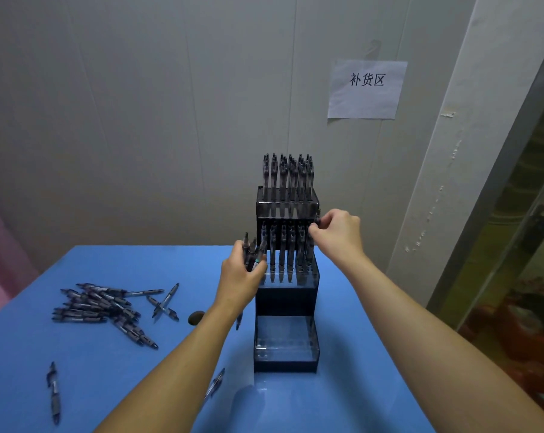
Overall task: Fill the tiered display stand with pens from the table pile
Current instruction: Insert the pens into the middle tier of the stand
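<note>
I was filling the middle tier of the stand [286,295]. My left hand [241,278] gripped a bunch of pens [252,253]; my right hand [338,234] pinched one pen at the tier's right end. Next it needed seating in a free hole, though my fingers hid which. The pile [105,307] lay left on the tabletop [358,354]; the near tier was empty.

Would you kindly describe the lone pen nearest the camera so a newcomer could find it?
Start at the blue table, then go left past the pen pile toward its near-left corner. The lone pen lies there, pointing roughly toward the viewer, well apart from the others.
</note>
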A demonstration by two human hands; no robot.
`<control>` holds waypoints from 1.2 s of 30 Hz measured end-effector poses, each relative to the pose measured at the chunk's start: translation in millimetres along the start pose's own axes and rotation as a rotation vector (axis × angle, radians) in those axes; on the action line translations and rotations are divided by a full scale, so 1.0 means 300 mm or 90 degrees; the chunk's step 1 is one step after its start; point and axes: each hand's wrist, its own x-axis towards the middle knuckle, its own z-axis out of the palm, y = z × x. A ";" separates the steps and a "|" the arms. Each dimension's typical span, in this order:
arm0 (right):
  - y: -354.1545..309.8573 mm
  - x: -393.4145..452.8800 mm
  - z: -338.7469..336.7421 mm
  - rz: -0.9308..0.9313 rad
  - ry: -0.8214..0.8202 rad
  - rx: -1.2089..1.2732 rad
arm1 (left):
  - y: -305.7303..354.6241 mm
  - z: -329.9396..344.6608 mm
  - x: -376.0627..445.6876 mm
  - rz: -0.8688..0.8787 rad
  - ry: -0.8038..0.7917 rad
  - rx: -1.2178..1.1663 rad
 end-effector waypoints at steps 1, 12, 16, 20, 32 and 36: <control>-0.001 0.000 0.001 0.001 0.000 -0.004 | 0.003 0.000 0.000 0.002 -0.001 0.000; 0.034 0.005 0.048 0.043 -0.072 -0.051 | 0.023 0.003 -0.002 0.012 0.001 -0.014; 0.073 -0.013 0.081 0.081 -0.119 -0.084 | 0.033 0.004 -0.006 0.014 0.006 -0.019; 0.080 -0.017 0.083 0.074 -0.136 -0.112 | 0.045 0.002 -0.010 0.013 0.003 -0.017; -0.015 -0.067 -0.032 0.028 -0.359 0.203 | 0.098 0.041 -0.008 0.013 -0.037 -0.048; 0.006 -0.068 -0.009 0.036 -0.372 0.308 | 0.125 0.069 0.014 0.024 -0.049 -0.061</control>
